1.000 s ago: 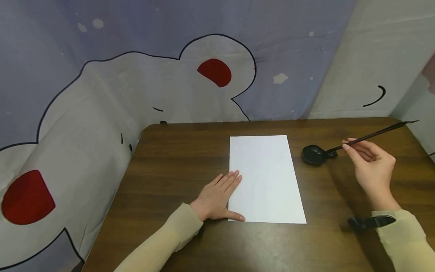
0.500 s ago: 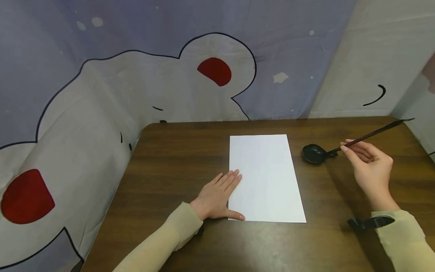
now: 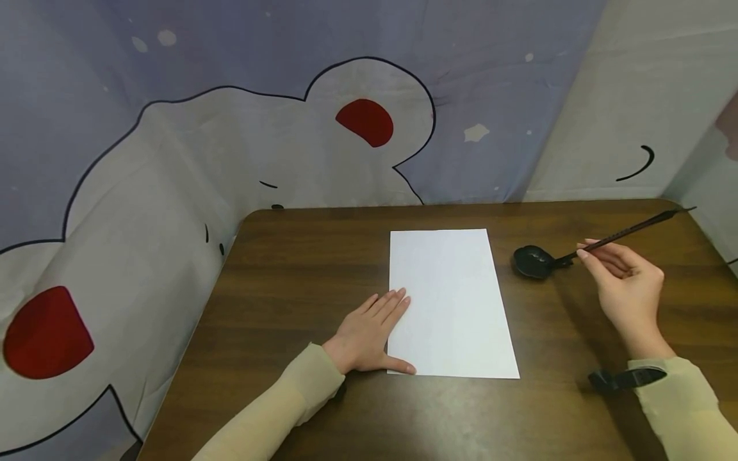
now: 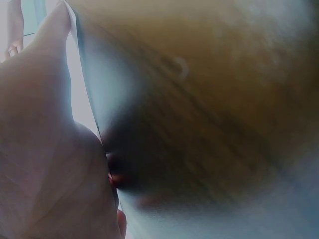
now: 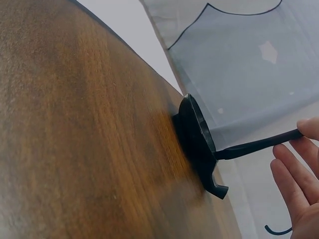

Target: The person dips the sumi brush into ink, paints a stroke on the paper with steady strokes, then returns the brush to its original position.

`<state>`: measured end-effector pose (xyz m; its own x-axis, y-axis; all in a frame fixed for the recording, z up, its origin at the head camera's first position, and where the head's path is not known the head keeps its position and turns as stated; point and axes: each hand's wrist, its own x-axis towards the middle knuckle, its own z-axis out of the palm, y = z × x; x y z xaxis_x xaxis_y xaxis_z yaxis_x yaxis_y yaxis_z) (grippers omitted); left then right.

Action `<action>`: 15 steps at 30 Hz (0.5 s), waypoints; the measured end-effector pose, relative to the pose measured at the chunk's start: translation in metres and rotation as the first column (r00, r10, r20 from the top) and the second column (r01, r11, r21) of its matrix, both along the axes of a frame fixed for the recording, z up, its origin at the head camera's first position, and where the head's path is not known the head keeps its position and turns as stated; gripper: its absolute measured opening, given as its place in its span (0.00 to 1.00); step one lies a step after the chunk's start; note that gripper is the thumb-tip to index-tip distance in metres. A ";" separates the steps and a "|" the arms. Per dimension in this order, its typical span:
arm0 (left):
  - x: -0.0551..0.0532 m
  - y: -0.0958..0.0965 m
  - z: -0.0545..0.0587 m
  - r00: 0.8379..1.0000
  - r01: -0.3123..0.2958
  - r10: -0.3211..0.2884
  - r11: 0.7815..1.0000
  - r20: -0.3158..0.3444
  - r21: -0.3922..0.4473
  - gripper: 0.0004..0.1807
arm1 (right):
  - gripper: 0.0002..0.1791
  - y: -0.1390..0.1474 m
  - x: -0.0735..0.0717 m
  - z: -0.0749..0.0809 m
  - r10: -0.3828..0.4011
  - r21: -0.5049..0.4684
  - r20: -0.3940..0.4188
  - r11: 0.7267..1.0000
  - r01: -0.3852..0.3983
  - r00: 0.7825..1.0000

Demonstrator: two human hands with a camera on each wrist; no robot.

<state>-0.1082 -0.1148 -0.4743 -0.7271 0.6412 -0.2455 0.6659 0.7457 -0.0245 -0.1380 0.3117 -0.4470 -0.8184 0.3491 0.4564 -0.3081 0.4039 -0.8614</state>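
In the head view a dark writing brush slants down to the left, pinched between thumb and fingers of my right hand. Its tip meets the rim of a small black ink dish. The right wrist view shows the brush reaching the dish at its edge, near a short spout or handle. My left hand lies flat, fingers straight, over the left edge of a blank white sheet of paper. Up close in the left wrist view, the left hand covers part of the paper.
Everything rests on a brown wooden table. A cloth hanging with cartoon shapes rises behind its far edge and along the left side. A black strap with a device sits at my right wrist.
My right hand and the brush's upper end have shifted slightly left. The brush tip stays at the dish. The left hand and paper have not moved.
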 end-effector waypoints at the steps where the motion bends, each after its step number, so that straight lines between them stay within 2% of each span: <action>1: 0.000 0.000 0.000 1.000 0.000 0.000 1.000 0.000 -0.002 0.68 | 0.13 0.000 0.000 0.000 0.000 -0.001 0.000 1.000 0.000 1.000; 15: 0.001 0.000 0.002 1.000 0.002 -0.002 1.000 0.000 0.002 0.68 | 0.12 -0.002 -0.002 0.001 -0.027 0.001 -0.004 1.000 0.027 1.000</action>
<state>-0.1075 -0.1151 -0.4726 -0.7258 0.6428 -0.2448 0.6672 0.7445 -0.0230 -0.1398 0.3102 -0.4457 -0.8068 0.3707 0.4601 -0.3006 0.4128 -0.8598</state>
